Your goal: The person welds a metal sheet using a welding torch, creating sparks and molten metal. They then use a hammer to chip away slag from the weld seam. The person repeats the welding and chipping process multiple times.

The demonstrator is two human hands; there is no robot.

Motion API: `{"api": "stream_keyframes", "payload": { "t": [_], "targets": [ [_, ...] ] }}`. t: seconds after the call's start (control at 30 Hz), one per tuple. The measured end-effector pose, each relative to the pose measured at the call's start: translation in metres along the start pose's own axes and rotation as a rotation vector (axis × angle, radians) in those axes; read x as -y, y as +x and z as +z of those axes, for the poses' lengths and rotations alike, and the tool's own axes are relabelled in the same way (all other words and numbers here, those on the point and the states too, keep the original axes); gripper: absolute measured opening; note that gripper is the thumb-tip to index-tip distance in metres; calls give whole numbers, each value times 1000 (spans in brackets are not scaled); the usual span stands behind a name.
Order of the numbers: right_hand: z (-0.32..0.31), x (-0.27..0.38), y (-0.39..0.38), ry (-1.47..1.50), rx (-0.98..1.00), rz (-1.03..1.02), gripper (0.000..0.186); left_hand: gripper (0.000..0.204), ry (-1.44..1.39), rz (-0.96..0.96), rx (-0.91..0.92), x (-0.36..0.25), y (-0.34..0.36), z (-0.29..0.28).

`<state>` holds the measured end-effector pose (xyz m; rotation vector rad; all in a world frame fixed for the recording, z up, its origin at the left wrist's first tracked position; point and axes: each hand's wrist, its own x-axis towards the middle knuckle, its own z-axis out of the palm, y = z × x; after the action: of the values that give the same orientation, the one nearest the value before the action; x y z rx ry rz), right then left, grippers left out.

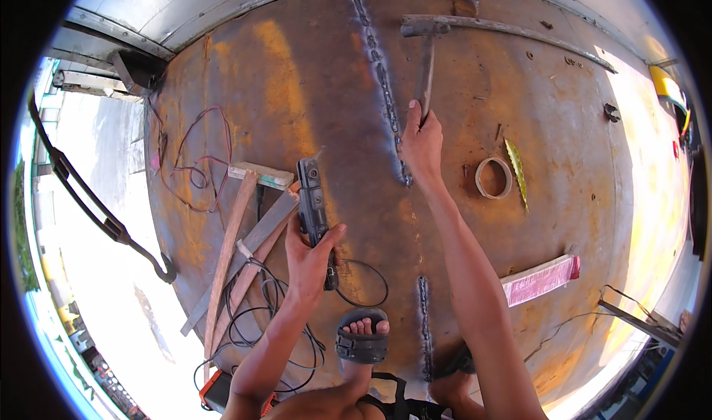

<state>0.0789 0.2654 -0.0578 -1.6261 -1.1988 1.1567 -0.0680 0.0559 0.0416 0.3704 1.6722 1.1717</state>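
Note:
My left hand is closed around a black welding electrode holder, its jaw end pointing away from me. No long rod shows in the jaws. My right hand grips the handle of a hammer, whose head is at the far end, beside a long flat bar. Under both hands lies a rusty steel plate. A rough weld bead runs across it, just left of the hammer, to near my right wrist. A shorter weld bead lies nearer, between my feet.
Wooden strips and coiled black cable lie left of my left forearm, with thin reddish wire beyond. To the right are a ring, a green leaf and a pink-white packet. The flat bar lies far off.

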Motion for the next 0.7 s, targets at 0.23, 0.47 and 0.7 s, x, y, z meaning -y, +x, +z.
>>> {"api": "stream_keyframes", "payload": {
  "t": [0.23, 0.47, 0.7],
  "targets": [
    [-10, 38, -2, 28, 187, 135, 52, 43, -17, -25, -15, -2, -4, -7],
    [-29, 31, 17, -4, 329, 262, 50, 42, -28, -21, -26, -3, -3, -5],
    [-22, 26, 13, -281, 252, 51, 52, 42, -11, -19, -8, 1, -1, 2]
  ]
}}
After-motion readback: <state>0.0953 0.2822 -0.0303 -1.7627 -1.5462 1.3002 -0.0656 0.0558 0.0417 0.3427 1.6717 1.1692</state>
